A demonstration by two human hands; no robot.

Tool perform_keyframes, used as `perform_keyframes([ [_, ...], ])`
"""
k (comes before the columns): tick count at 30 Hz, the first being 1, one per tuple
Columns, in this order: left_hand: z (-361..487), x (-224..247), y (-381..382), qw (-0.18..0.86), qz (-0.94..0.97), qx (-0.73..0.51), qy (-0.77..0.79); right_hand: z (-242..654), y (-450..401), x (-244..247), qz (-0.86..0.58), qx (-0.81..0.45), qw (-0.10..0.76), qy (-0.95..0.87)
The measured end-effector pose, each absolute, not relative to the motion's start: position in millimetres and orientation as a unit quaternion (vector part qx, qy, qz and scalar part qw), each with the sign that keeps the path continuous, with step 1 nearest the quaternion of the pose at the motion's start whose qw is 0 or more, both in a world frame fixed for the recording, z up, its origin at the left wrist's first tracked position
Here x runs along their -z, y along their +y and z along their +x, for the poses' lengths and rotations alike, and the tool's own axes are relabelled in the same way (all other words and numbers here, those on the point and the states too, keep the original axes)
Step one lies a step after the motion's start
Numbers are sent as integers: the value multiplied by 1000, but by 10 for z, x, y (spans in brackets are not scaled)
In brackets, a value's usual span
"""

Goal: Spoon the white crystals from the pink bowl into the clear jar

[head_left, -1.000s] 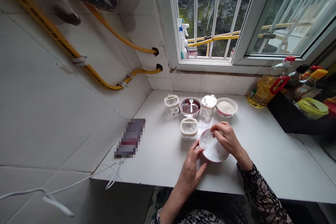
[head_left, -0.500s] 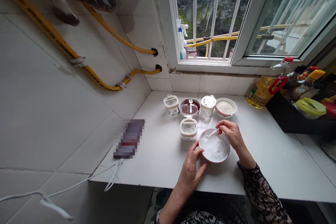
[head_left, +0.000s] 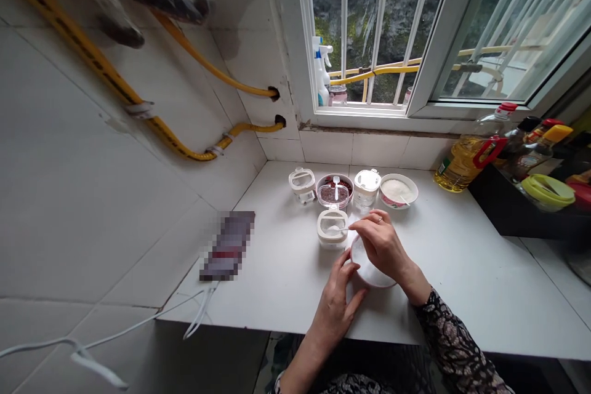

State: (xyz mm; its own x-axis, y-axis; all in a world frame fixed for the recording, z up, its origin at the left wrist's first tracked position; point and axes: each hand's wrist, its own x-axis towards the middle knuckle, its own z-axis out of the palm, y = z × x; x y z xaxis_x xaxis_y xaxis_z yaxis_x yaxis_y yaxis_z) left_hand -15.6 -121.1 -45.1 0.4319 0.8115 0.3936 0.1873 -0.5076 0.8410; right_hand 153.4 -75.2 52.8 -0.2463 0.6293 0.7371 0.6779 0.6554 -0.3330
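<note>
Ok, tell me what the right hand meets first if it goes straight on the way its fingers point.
The right hand would probably meet the small clear tub first, the one its spoon reaches into, though depth is hard to judge from here.

You are in a home kitchen. Tiled walls [head_left: 92,197] meet in a corner above a white counter [head_left: 429,271], and yellow gas hoses [head_left: 175,143] run along the tiles. A large jug of cooking oil [head_left: 462,163] and sauce bottles [head_left: 526,157] stand at the right, and a spray bottle [head_left: 319,68] sits at a barred window [head_left: 344,12].
</note>
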Motion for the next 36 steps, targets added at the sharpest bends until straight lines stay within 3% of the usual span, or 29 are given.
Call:
perform_keyframes([
  [6, -163, 386, -1216, 327, 780, -415, 336, 1914, -822, -653, -481, 57, 511, -710],
  [11, -165, 340, -1217, 310, 784, -415, 341, 2091, -841, -605, -503, 107, 424, -746],
  [16, -181, 319, -1215, 299, 782, -420, 350, 1950, -796, -463, -539, 49, 337, -770],
  [26, -192, 309, -1224, 288, 766, -437, 374, 2043, -800, -455, -635, -114, 427, -634],
  [36, -190, 320, -1222, 281, 768, -439, 373, 1845, -785, -369, -575, -75, 375, -724],
])
